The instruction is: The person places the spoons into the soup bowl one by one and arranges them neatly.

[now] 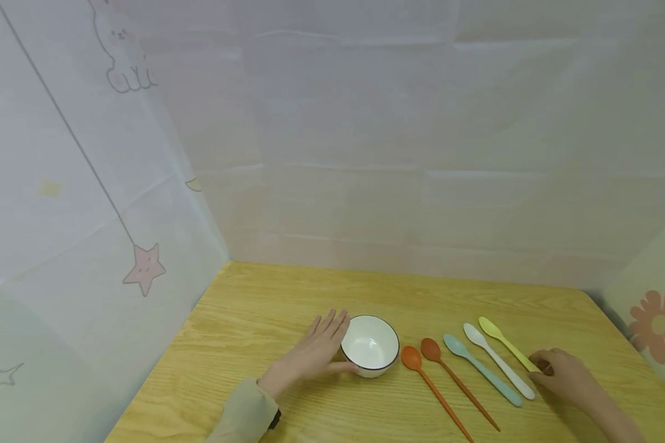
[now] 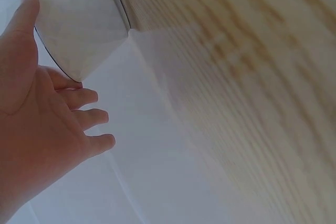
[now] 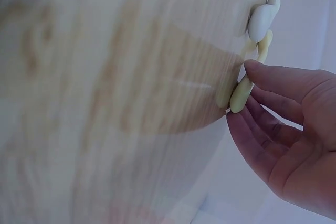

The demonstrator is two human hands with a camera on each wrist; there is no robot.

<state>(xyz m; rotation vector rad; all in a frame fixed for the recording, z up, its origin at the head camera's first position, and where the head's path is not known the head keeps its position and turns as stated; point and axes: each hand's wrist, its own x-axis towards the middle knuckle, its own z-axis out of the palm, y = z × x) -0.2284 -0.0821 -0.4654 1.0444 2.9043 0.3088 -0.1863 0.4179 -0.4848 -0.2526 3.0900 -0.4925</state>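
A white bowl (image 1: 369,344) with a dark rim stands upright on the wooden table. My left hand (image 1: 313,354) rests against its left side, fingers extended and the thumb along the near side. The left wrist view shows this hand (image 2: 47,103) touching the bowl (image 2: 79,19). At the right, my right hand (image 1: 568,375) pinches the handle end of a yellow spoon (image 1: 507,341). In the right wrist view, thumb and fingers are about the yellow spoon's handle (image 3: 241,94), which lies low at the table surface.
Left of the yellow spoon lie a white spoon (image 1: 501,363), a light blue spoon (image 1: 484,372), a brownish-red spoon (image 1: 460,381) and an orange spoon (image 1: 435,391), slanting side by side on the table (image 1: 288,289). Patterned white sheets (image 1: 338,154) hang behind and at the sides.
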